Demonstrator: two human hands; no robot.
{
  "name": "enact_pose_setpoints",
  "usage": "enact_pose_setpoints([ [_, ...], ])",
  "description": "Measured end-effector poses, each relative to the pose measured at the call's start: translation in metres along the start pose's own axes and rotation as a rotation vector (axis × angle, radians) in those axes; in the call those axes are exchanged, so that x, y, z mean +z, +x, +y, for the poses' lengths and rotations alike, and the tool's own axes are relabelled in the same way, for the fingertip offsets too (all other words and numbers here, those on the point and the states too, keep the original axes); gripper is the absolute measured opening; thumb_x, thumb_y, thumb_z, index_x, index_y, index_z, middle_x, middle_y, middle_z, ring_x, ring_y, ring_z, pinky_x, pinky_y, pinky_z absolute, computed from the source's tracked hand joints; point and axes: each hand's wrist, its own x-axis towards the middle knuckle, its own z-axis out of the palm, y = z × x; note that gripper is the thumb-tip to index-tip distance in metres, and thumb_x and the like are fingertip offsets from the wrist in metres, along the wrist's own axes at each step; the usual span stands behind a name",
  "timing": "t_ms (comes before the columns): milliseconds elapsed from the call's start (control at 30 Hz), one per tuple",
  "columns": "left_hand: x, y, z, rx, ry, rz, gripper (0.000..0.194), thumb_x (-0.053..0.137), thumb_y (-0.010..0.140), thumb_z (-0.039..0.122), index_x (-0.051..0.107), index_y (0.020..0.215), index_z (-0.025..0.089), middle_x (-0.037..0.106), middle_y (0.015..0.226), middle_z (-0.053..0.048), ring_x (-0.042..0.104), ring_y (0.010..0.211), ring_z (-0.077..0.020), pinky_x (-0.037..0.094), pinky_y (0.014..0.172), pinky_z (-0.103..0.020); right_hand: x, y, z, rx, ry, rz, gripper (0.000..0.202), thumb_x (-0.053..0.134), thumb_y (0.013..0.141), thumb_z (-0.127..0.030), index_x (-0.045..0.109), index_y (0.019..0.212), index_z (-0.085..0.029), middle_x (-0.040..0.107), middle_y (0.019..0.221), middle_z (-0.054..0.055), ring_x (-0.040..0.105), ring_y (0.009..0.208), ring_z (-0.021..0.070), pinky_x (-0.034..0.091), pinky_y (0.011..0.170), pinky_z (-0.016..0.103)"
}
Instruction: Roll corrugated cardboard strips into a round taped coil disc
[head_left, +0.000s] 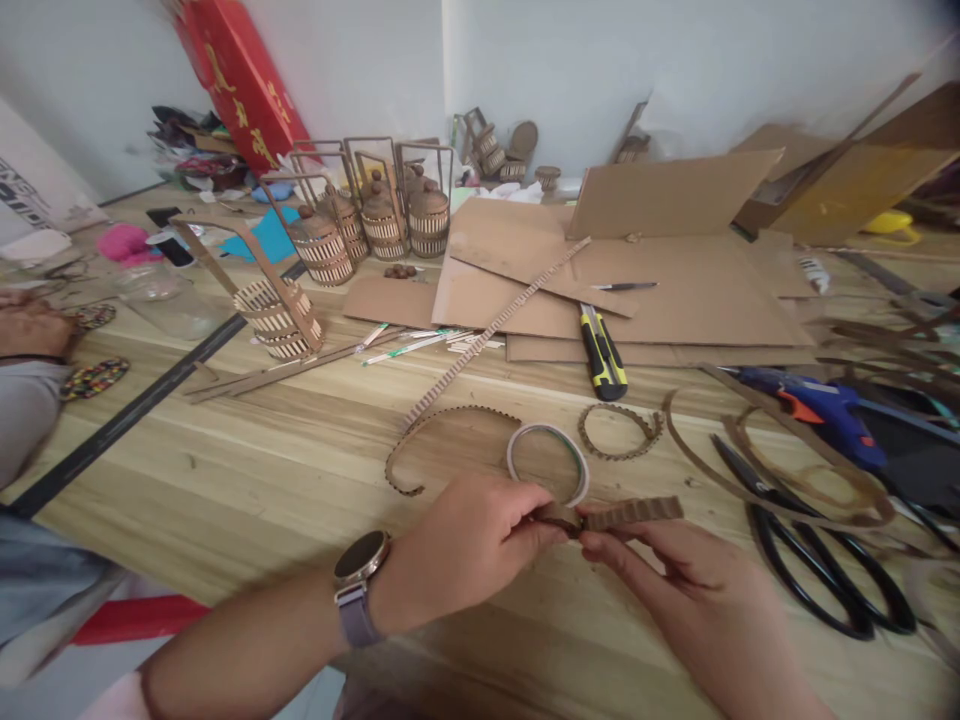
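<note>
Over the front of the wooden table, my left hand (480,535) pinches one end of a brown corrugated cardboard strip (634,512). My right hand (682,570) grips the same strip from below, close to my left fingertips, and its ribbed end sticks out to the right. Whether this is one piece or two joined pieces is hidden by my fingers. Just beyond them lies a roll of tape (551,430), seen as a thin ring. Curled corrugated strips (619,440) rest on both sides of that ring.
Black scissors (810,540) and a blue glue gun (817,400) lie at right among loose brown strips. Behind are a utility knife (602,355), cardboard sheets (675,290) and small handled baskets (386,220). Another person's arm (34,390) rests at far left.
</note>
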Motion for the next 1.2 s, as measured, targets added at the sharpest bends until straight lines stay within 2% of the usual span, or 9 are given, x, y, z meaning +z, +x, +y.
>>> enact_pose_setpoints([
  [200,0.001,-0.001,0.001,0.067,0.37,-0.087,0.018,0.051,0.097,0.022,0.067,0.101,0.017,0.075,0.089,-0.008,0.071,0.08,-0.0236,0.047,0.066,-0.029,0.006,0.004,-0.002,-0.137,-0.049,-0.142,0.02,0.056,0.092,-0.026,0.072,0.081,-0.027,0.074,0.074,-0.001,0.07,0.063,0.0143,0.054,0.057,0.022],
  [333,0.003,-0.002,0.0,0.046,0.452,-0.106,0.019,0.048,0.095,0.014,0.066,0.1,0.015,0.074,0.086,-0.01,0.071,0.075,-0.0242,0.051,0.065,-0.031,0.012,0.004,-0.002,-0.188,-0.036,-0.124,0.021,0.053,0.092,-0.025,0.07,0.08,-0.026,0.074,0.074,0.0,0.07,0.064,0.014,0.054,0.056,0.021],
  [467,-0.001,-0.002,-0.001,0.032,0.098,0.034,0.024,0.057,0.095,0.021,0.067,0.116,0.021,0.075,0.104,-0.006,0.071,0.095,-0.0229,0.053,0.083,-0.032,0.011,0.001,-0.002,-0.046,0.015,-0.025,0.013,0.063,0.088,-0.034,0.073,0.082,-0.028,0.076,0.074,-0.001,0.071,0.062,0.0147,0.052,0.049,0.019],
  [567,-0.003,-0.002,0.0,-0.024,-0.243,0.064,0.057,0.072,0.085,0.028,0.053,0.138,0.026,0.071,0.121,-0.006,0.072,0.092,-0.0194,0.054,0.083,-0.03,0.009,-0.001,-0.004,0.108,0.065,0.055,0.023,0.067,0.084,-0.044,0.073,0.07,-0.027,0.074,0.066,-0.001,0.069,0.057,0.0166,0.053,0.049,0.023],
  [633,-0.001,-0.002,0.0,-0.083,-0.396,0.048,0.072,0.078,0.079,0.031,0.046,0.144,0.025,0.072,0.119,-0.007,0.072,0.088,-0.0192,0.055,0.079,-0.03,0.01,-0.001,-0.005,0.209,0.143,0.082,0.03,0.066,0.083,-0.049,0.071,0.065,-0.026,0.07,0.059,0.0,0.066,0.053,0.0173,0.052,0.047,0.024],
  [733,0.007,-0.001,0.0,-0.134,-0.608,0.0,0.039,0.071,0.085,0.033,0.064,0.12,0.018,0.076,0.097,-0.005,0.073,0.088,-0.0195,0.056,0.076,-0.028,0.013,-0.002,-0.006,0.24,0.264,0.078,0.029,0.067,0.082,-0.048,0.071,0.066,-0.025,0.072,0.06,0.001,0.068,0.055,0.0176,0.054,0.049,0.024],
  [833,0.014,-0.001,0.0,-0.135,-0.728,0.005,0.017,0.061,0.09,0.03,0.065,0.094,0.014,0.074,0.087,-0.005,0.073,0.086,-0.0186,0.056,0.076,-0.027,0.014,-0.002,-0.006,0.2,0.265,0.049,0.024,0.07,0.08,-0.045,0.074,0.067,-0.025,0.075,0.065,0.002,0.07,0.057,0.0181,0.056,0.054,0.025],
  [1000,0.009,0.0,-0.003,-0.101,-0.5,0.025,0.016,0.059,0.092,0.029,0.066,0.09,0.015,0.074,0.085,-0.003,0.07,0.079,-0.0151,0.048,0.066,-0.02,0.008,-0.001,-0.006,0.252,0.147,0.084,0.029,0.069,0.08,-0.051,0.077,0.067,-0.027,0.076,0.068,0.002,0.071,0.062,0.0193,0.055,0.057,0.026],
  [1200,0.0,0.001,-0.002,-0.041,-0.101,0.003,0.021,0.064,0.09,0.03,0.065,0.074,0.016,0.06,0.061,0.004,0.049,0.057,-0.0093,0.029,0.053,-0.022,0.004,0.001,-0.005,0.165,0.144,0.073,0.027,0.067,0.083,-0.047,0.073,0.064,-0.028,0.075,0.068,-0.001,0.068,0.061,0.0167,0.049,0.051,0.023],
])
